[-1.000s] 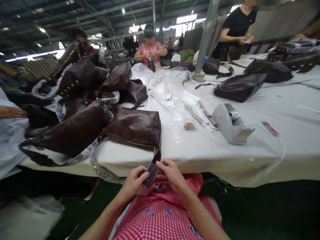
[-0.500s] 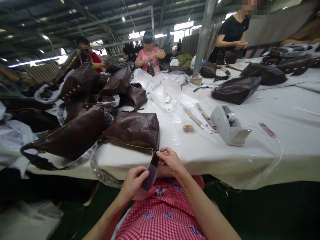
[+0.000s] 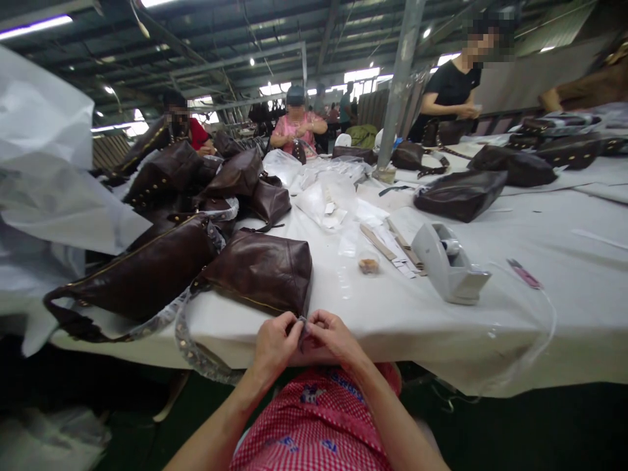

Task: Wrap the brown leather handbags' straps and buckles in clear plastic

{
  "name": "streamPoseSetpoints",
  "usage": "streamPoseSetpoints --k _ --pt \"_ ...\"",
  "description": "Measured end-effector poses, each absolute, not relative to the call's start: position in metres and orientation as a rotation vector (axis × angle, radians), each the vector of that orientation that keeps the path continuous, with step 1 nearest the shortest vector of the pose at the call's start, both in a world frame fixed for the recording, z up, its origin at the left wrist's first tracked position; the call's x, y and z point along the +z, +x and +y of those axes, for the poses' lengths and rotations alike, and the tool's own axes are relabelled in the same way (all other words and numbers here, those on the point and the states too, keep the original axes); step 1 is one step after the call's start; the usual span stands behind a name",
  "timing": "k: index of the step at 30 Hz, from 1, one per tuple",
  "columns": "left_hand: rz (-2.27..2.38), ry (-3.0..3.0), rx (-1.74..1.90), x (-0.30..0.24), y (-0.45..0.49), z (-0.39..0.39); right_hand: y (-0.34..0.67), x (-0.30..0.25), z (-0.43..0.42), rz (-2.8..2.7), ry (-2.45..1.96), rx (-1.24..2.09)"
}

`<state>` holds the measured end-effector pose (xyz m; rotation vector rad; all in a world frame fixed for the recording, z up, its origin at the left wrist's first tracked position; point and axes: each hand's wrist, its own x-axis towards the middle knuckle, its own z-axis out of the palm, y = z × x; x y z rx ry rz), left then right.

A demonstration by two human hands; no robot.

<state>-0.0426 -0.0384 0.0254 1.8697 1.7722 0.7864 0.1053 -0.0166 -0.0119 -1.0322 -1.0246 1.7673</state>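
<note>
A dark brown leather handbag (image 3: 260,265) lies on its side at the near table edge, its brass zip facing me. My left hand (image 3: 277,340) is closed in a pinch just below the bag's near right corner. Fingertip to fingertip with it, my right hand (image 3: 333,337) pinches at the same spot. Between them is the bag's dark strap end (image 3: 305,341) in a thin clear plastic sleeve, mostly hidden by my fingers. The bag's other strap (image 3: 189,340), studded and wrapped in clear plastic, droops over the table edge on the left.
More brown bags (image 3: 147,268) are heaped at left beside a large white sheet (image 3: 44,144). To the right are a tape dispenser (image 3: 449,268), card strips (image 3: 380,242), pink-handled snips (image 3: 524,273) and a metal post (image 3: 400,91). Several people work across the table.
My hands have moved up and together at the bag's corner; earlier my left hand held the sleeve lower down, apart from my right. A white sheet has risen into view at left.
</note>
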Motion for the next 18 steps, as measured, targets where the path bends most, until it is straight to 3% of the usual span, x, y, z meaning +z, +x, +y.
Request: streamPoseSetpoints --k 7,18 --pt "1.734 1.857 0.798 0.023 -0.033 -0.032 0.105 -0.022 -0.041 -0.912 -1.051 1.860" --pt "1.612 1.769 0.843 0.026 -0.041 -0.035 0.103 -0.019 -0.024 -1.415 -1.238 1.262"
